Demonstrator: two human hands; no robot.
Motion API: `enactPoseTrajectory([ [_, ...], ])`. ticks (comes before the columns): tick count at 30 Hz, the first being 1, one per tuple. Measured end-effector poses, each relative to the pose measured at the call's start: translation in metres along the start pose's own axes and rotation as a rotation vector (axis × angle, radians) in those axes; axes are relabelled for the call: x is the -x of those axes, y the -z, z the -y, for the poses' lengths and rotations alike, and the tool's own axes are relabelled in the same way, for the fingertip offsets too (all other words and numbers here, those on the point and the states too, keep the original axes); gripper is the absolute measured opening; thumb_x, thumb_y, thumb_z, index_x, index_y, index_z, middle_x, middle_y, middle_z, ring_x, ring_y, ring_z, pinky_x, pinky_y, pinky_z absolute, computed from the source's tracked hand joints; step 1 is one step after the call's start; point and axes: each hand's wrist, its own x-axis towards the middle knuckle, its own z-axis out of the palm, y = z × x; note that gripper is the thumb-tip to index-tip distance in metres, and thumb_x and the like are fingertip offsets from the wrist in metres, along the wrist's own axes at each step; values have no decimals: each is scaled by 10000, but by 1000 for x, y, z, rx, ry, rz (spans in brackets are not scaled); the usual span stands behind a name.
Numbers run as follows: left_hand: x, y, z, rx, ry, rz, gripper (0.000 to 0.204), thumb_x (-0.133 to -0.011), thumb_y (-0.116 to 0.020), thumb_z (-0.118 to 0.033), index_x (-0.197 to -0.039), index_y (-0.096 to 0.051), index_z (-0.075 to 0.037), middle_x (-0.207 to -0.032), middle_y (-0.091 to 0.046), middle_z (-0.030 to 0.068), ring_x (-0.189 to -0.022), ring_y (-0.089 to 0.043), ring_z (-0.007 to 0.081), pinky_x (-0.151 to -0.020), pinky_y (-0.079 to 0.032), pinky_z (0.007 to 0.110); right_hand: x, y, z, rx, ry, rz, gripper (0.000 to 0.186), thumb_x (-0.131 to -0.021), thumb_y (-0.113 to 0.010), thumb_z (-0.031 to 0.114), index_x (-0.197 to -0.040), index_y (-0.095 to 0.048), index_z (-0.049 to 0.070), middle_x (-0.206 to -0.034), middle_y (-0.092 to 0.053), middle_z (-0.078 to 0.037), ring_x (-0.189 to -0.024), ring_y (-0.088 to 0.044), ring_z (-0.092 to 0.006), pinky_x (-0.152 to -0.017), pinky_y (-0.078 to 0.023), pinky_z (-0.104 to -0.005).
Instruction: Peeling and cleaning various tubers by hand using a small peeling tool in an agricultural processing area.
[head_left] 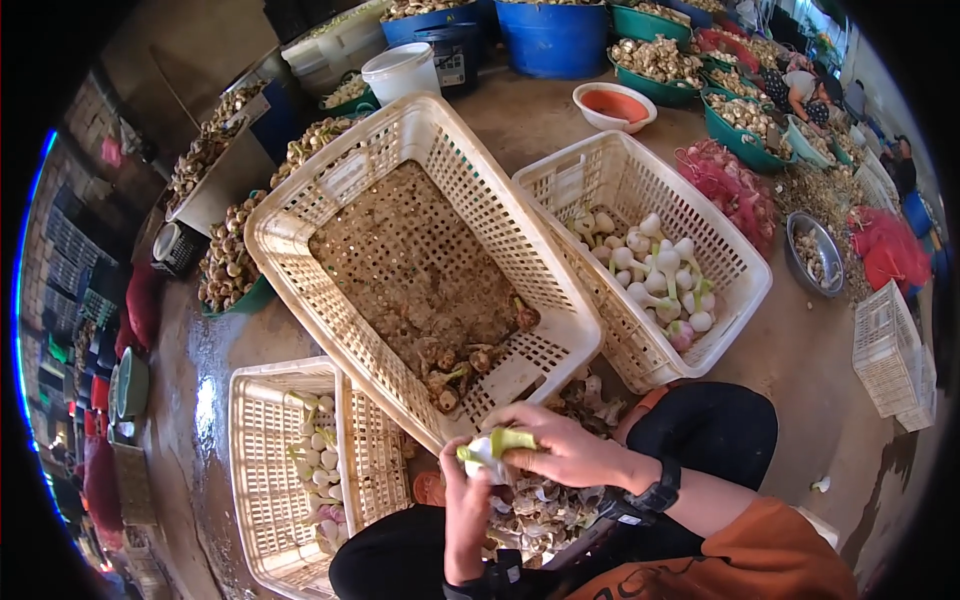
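Note:
Above my lap, both hands meet over a white garlic bulb [483, 453]. My left hand [466, 505] is closed round the bulb from below. My right hand [570, 452] comes in from the right, its fingers closed on a yellow-green length at the bulb that looks like its stem. Any tool in the fingers is hidden. Just beyond my hands, a large white plastic crate [585, 345] rests tilted across two others. A few brown, unpeeled garlic bulbs [447, 380] and loose dirt lie in its near end. Garlic skins [545, 515] are heaped between my legs.
Clean white bulbs [660, 270] fill part of the right crate [755, 285]; more lie in the left crate [250, 470]. Green tubs of garlic [655, 60], a white basin [585, 98] and a white bucket [402, 72] stand behind. Another person [800, 92] sits far right.

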Motion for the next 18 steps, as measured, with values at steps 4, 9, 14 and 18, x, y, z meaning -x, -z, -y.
enactPoseTrajectory([
  [4,5,-7,0,263,-74,83,745,-741,-648,-536,-1198,-314,-52,-924,-508,70,-709,-533,122,-491,-402,202,2,-5,-11,-1176,-764,-222,200,-911,-499,229,-943,-582,50,-844,-599,-12,-758,-569,-132,-678,-460,-282],
  [9,-1,6,11,172,16,52,422,-932,-468,-161,-1311,-365,-8,-1215,-482,104,-1074,-494,176,-919,-396,298,3,-19,-21,-1354,-888,-569,187,-926,-463,233,-945,-544,65,-757,-543,-3,-685,-516,-113,-598,-418,-275],
  [14,-5,-21,6,555,67,-342,317,-951,-403,-166,-1226,-425,-11,-1124,-530,100,-986,-553,201,-862,-453,354,8,-34,6,-780,-640,-148,293,-954,-397,288,-968,-530,27,-800,-513,-9,-691,-451,-65,-596,-382,-222],
  [18,-9,8,13,984,201,-338,313,-963,-336,-216,-1172,-454,-14,-1074,-565,102,-1012,-546,251,-924,-432,407,5,37,-31,-1312,-350,-137,225,-927,-454,244,-937,-551,41,-783,-538,-5,-634,-509,-98,-570,-422,-249],
])
